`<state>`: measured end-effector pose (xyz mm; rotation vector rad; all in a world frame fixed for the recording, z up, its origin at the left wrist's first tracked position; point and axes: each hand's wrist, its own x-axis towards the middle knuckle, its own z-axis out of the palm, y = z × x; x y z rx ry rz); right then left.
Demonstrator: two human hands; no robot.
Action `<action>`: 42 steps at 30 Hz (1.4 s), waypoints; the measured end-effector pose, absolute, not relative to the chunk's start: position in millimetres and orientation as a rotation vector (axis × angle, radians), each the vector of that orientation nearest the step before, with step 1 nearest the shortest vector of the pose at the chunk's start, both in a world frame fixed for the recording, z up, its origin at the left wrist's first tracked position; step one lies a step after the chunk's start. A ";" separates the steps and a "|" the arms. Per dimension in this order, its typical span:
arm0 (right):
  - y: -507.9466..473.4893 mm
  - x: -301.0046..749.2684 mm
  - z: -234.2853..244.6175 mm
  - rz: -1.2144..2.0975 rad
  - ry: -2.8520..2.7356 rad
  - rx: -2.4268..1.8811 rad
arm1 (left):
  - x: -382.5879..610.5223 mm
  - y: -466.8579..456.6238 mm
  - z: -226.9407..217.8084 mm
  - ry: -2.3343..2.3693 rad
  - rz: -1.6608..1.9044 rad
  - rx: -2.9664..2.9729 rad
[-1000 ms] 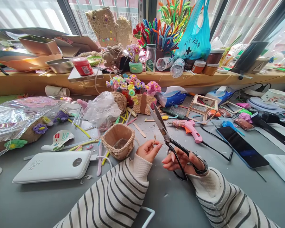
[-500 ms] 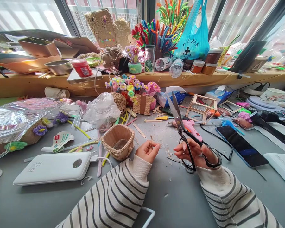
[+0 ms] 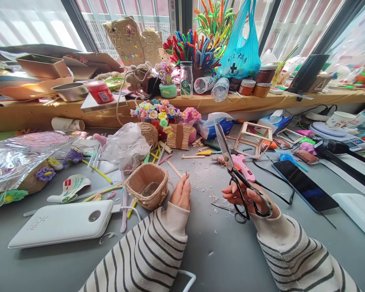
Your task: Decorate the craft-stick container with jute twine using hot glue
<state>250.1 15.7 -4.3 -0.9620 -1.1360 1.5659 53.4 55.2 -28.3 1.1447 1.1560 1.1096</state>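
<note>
My right hand (image 3: 246,198) has its fingers through the black handles of a pair of scissors (image 3: 225,150). Their blades point up and away, a little apart. My left hand (image 3: 181,192) is turned edge-on with its fingers pressed together. A tiny brown end, like a short bit of twine (image 3: 186,174), shows at its fingertips; the rest is hidden. Just left of that hand stands a small basket (image 3: 147,184) with a braided twine rim, touching neither hand. Beyond the scissors lies a pink glue gun (image 3: 242,167).
A white power bank (image 3: 62,223) with a cable lies at left, and a phone (image 3: 304,185) at right. Scraps and wooden sticks (image 3: 174,168) litter the grey table. Flowers (image 3: 164,113), a twine ball (image 3: 149,135) and a wooden frame (image 3: 254,138) stand farther back, below a crowded ledge.
My left hand has turned so its fingers lie straighter and together, hiding most of the brown piece. The scissors stay in my right hand. The whole view has shifted slightly.
</note>
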 end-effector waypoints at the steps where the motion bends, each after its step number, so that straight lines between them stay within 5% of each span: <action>1: 15.3 250.0 -4.2 1.559 -1.157 -0.965 | 53.8 54.4 -26.5 1.143 1.113 1.130; 10: 10.4 260.3 12.9 1.327 -1.557 -1.176 | 52.4 57.2 -25.1 1.018 1.138 1.192; 21: 0.6 284.2 20.5 1.427 -1.909 -1.300 | 51.2 53.3 -14.9 1.050 1.119 1.193; 42: -7.3 280.9 19.9 1.605 -1.844 -1.244 | 52.7 54.2 -17.4 0.999 1.158 1.210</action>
